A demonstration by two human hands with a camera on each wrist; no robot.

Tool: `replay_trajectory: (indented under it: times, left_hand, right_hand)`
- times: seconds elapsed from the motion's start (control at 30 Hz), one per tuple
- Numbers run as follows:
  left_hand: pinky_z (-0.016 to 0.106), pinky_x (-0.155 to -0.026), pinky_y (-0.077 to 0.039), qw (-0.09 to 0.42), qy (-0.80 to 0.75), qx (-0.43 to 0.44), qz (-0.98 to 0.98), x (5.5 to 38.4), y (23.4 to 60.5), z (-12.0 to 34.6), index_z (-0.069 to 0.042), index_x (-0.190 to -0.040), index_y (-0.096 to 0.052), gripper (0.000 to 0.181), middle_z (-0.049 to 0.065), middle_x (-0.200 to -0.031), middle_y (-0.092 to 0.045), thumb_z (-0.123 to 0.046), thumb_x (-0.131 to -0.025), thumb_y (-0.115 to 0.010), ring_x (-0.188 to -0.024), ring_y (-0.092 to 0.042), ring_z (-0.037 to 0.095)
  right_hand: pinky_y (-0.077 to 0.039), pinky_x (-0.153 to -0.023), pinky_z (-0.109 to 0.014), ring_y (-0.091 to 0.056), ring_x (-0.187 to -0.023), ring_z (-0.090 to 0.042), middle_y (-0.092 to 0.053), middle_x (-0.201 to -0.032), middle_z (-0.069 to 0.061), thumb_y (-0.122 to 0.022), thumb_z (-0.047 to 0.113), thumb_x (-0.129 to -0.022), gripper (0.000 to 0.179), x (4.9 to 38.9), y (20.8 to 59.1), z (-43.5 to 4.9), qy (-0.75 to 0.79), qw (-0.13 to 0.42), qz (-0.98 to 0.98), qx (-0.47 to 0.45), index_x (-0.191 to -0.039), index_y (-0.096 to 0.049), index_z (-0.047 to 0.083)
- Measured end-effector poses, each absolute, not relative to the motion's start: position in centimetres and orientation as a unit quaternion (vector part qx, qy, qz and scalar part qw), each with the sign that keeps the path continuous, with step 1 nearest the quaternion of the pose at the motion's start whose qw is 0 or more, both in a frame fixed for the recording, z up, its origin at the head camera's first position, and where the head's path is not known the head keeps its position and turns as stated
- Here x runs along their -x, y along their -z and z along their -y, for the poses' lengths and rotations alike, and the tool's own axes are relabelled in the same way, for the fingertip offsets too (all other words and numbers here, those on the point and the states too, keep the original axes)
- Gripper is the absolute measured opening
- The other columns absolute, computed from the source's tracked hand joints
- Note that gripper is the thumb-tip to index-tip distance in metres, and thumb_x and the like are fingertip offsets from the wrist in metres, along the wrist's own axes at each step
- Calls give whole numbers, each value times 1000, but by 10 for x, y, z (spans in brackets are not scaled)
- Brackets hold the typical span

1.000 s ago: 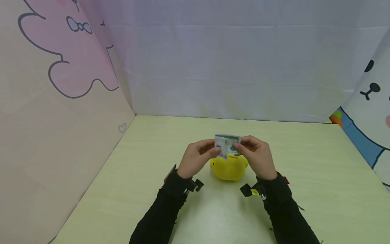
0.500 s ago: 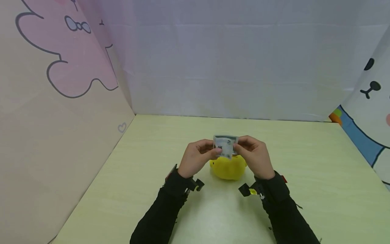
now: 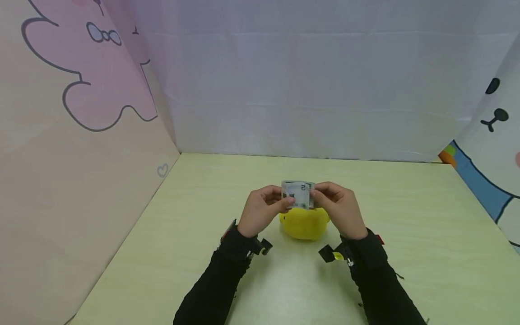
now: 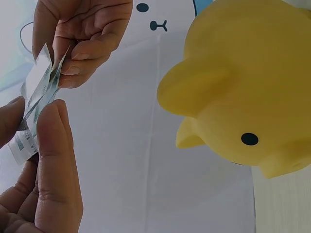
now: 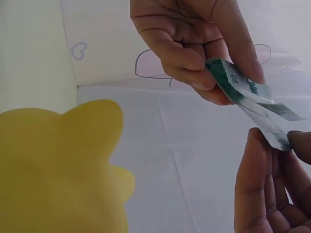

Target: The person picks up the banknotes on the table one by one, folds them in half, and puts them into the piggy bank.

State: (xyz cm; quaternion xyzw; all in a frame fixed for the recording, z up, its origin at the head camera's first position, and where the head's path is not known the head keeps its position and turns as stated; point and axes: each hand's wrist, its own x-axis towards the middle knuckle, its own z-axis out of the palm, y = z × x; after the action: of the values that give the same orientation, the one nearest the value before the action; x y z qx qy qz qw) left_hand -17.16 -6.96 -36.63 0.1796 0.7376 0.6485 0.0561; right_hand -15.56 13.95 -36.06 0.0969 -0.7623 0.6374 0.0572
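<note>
A folded green-and-white banknote (image 3: pixel 298 194) is held up between both hands above a yellow piggy bank (image 3: pixel 304 224). My left hand (image 3: pixel 262 208) pinches the note's left end between thumb and fingers. Its right end is pinched by my right hand (image 3: pixel 340 207). In the left wrist view the banknote (image 4: pixel 41 92) shows layers standing partly apart. From the right wrist view, a loose flap sticks out of the banknote (image 5: pixel 248 99). The piggy bank (image 4: pixel 252 87) has ears, a black eye and a snout. Hands and note hide part of its top in the head view.
The piggy bank stands on a pale yellow table (image 3: pixel 183 271). A white sheet (image 3: pixel 308 90) hangs behind the table's far edge. Printed cartoon panels flank it, the left panel (image 3: pixel 81 180) with a pink figure and the right one with a white animal.
The banknote's front flap has swung rightward over the rest of the note. The note and my right hand have shifted slightly left. My left hand and the piggy bank have hardly moved.
</note>
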Motion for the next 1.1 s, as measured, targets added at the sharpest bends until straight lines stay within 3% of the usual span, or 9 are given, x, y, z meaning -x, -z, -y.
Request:
replay_trajectory:
  times: [0.33, 0.47, 0.73, 1.1]
  left_hand:
    - [30, -75, -60, 45, -648, -169, -741, 168, 363, 68, 1, -108, -68, 22, 22, -98, -71, -13, -91, -70, -72, -66, 9]
    - [29, -74, -60, 42, -650, -168, -739, 167, 362, 67, 1, -107, -68, 21, 22, -98, -71, -12, -91, -70, -71, -65, 8]
    - [28, -72, -60, 26, -646, -177, -742, 166, 361, 67, 1, -105, -68, 19, 21, -93, -70, -11, -90, -70, -71, -64, 8]
    - [28, -70, -59, 23, -649, -177, -740, 166, 362, 68, 2, -102, -67, 18, 23, -92, -69, -10, -90, -70, -70, -63, 9]
  right_hand:
    - [-59, -74, -25, -69, -74, -12, -68, -90, 13, -58, 13, -99, 25, 151, 356, -143, -633, 93, 758, -127, -112, -65, -8]
    - [-59, -74, -25, -66, -76, -11, -69, -94, 7, -64, 14, -96, 24, 149, 356, -140, -619, 90, 771, -115, -111, -67, -4]
    - [-58, -73, -21, -67, -78, -8, -70, -102, -19, -69, 11, -92, 22, 150, 360, -133, -609, 84, 779, -127, -109, -68, -2]
    - [-57, -70, -20, -62, -70, -13, -68, -98, -22, -67, 11, -93, 19, 151, 360, -132, -613, 80, 779, -108, -103, -68, -5]
